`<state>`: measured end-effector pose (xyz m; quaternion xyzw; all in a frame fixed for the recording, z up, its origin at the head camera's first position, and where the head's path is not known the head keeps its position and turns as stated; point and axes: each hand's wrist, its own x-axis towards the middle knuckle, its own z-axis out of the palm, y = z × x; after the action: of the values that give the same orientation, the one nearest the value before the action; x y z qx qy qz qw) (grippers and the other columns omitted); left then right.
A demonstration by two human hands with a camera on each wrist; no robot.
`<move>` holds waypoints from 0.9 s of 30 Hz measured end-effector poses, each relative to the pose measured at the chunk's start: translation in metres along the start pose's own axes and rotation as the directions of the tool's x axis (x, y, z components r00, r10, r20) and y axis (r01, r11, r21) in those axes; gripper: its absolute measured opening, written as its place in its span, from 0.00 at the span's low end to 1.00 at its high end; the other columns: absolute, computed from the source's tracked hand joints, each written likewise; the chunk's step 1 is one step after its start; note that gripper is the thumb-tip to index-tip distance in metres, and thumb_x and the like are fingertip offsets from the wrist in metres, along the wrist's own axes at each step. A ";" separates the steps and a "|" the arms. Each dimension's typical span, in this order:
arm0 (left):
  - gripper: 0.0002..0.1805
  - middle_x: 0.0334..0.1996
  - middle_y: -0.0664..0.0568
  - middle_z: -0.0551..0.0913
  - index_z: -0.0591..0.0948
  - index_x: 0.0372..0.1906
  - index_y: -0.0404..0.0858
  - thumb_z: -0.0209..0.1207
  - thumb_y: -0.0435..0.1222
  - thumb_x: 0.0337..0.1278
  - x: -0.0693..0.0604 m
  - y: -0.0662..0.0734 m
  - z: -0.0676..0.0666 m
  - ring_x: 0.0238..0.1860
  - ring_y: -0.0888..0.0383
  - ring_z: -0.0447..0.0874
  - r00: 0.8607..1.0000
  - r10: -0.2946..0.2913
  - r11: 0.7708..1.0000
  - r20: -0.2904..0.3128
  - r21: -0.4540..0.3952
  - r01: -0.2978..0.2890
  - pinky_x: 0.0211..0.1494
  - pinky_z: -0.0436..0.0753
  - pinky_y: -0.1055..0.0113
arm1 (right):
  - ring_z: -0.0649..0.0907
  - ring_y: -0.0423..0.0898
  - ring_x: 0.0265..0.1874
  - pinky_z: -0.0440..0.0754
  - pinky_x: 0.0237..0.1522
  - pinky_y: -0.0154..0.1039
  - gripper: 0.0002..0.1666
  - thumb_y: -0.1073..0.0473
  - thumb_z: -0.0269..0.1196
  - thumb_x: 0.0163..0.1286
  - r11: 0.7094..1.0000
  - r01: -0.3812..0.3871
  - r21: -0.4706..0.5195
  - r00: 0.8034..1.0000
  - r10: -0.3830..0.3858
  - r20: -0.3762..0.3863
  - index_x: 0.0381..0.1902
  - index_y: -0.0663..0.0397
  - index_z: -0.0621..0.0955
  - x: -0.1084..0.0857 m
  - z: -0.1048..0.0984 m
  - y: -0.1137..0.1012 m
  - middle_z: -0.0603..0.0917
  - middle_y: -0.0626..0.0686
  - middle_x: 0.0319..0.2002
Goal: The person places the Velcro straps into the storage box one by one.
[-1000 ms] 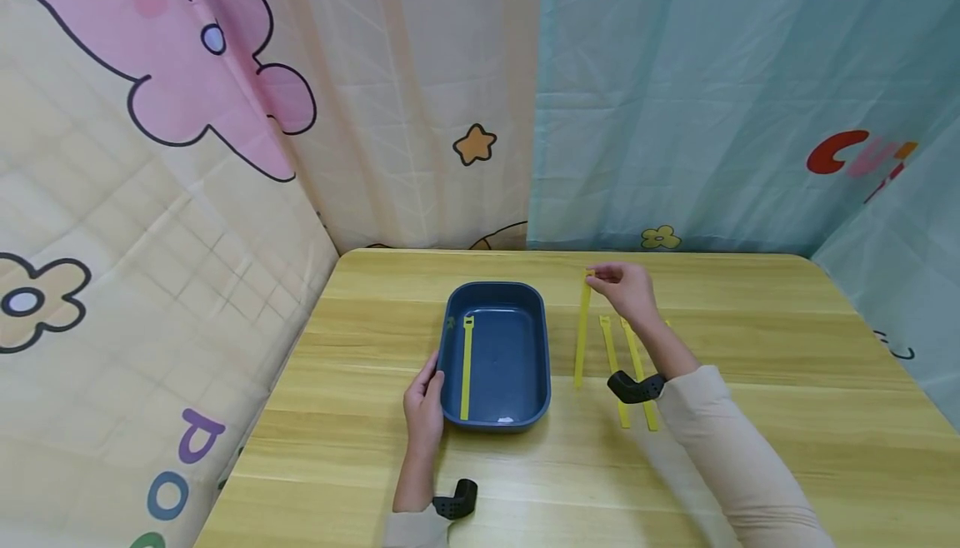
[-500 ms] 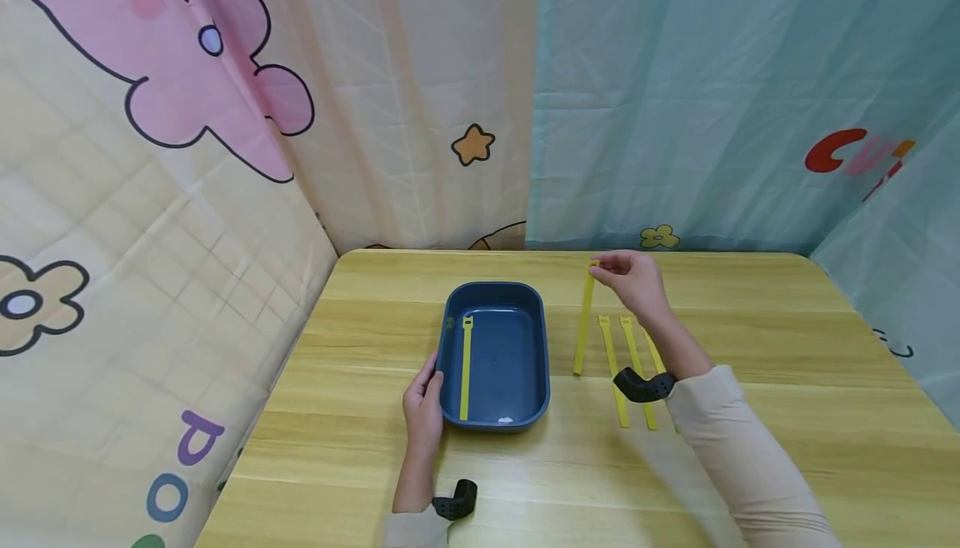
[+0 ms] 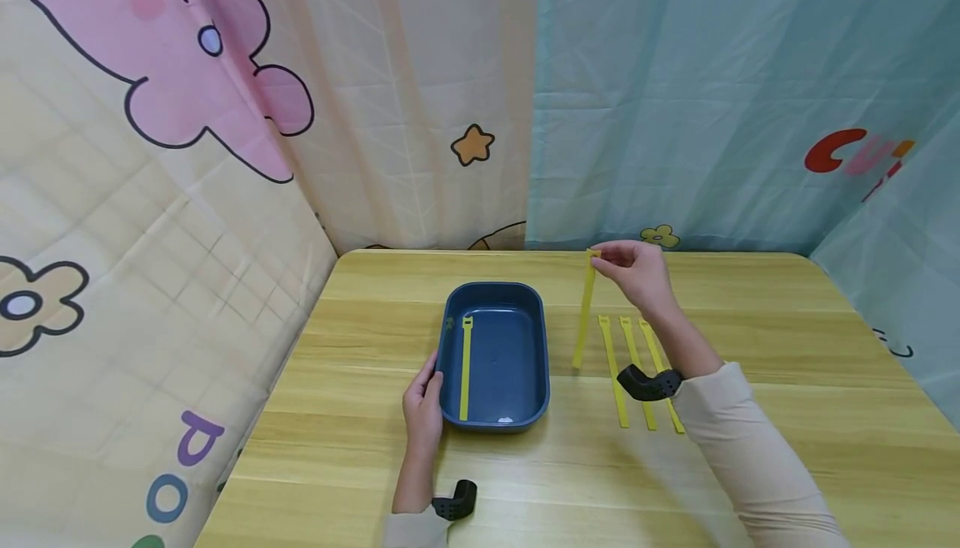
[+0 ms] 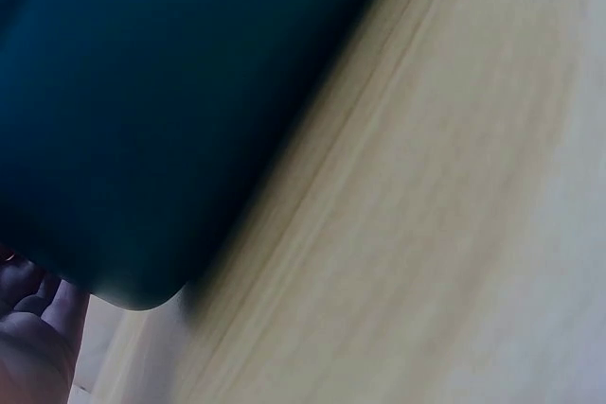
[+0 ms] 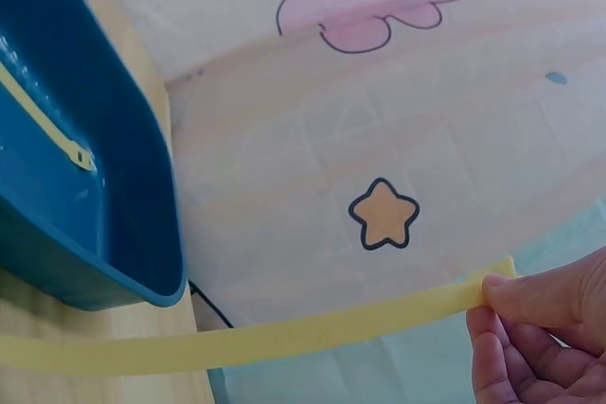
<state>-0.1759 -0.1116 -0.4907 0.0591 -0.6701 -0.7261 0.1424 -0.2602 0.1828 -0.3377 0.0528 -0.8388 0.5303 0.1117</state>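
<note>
A flat yellow cable tie with a slotted head (image 3: 583, 315) hangs from my right hand (image 3: 641, 273), its head pinched between thumb and fingertips. In the right wrist view this tie (image 5: 237, 345) stretches to the left from the pinching hand (image 5: 544, 328). My left hand (image 3: 423, 406) holds a deep blue plastic tray (image 3: 495, 425) at its left side, thumb by the rim. Part of this hand (image 4: 38, 338) shows beyond the tray wall (image 4: 170, 120) in the left wrist view; its fingertips are hidden. Another yellow cable tie (image 3: 466, 369) lies lengthwise inside the tray, left of its middle.
On the wooden table (image 3: 330, 440), several more yellow ties lie side by side right of the tray, such as the nearest one (image 3: 613, 373). My right forearm covers some of that area. Printed curtains (image 3: 405, 98) stand behind the table.
My right hand has risen and drifted slightly right and away, lifting the pinched tie. More of the row of ties shows beneath the forearm. The left hand and tray stay put.
</note>
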 end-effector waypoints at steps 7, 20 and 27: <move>0.20 0.61 0.39 0.67 0.68 0.61 0.27 0.46 0.29 0.66 0.000 -0.002 0.000 0.64 0.51 0.60 1.000 -0.006 1.000 -0.002 -0.008 0.006 0.63 0.63 0.62 | 0.80 0.40 0.32 0.79 0.35 0.27 0.16 0.60 0.63 0.61 0.998 0.046 0.034 0.999 -0.046 -0.009 0.44 0.65 0.82 -0.003 0.000 -0.013 0.82 0.61 0.39; 0.21 0.61 0.40 0.68 0.68 0.61 0.27 0.45 0.29 0.65 0.001 -0.002 0.000 0.64 0.52 0.61 1.000 -0.002 1.000 0.001 -0.002 0.002 0.63 0.64 0.62 | 0.82 0.44 0.33 0.80 0.35 0.28 0.15 0.62 0.64 0.60 0.987 0.105 0.122 0.994 -0.106 -0.002 0.43 0.68 0.81 -0.008 0.007 -0.038 0.83 0.60 0.38; 0.21 0.61 0.39 0.68 0.68 0.61 0.26 0.45 0.29 0.66 0.000 -0.003 -0.001 0.64 0.50 0.61 1.000 0.015 1.000 0.004 0.001 -0.015 0.63 0.64 0.63 | 0.82 0.51 0.35 0.80 0.35 0.29 0.15 0.63 0.64 0.60 0.980 0.117 0.163 0.992 -0.123 0.024 0.43 0.68 0.81 -0.013 0.018 -0.044 0.83 0.61 0.38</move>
<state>-0.1764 -0.1121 -0.4933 0.0526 -0.6711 -0.7250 0.1462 -0.2408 0.1473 -0.3097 0.1211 -0.7901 0.5877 0.1248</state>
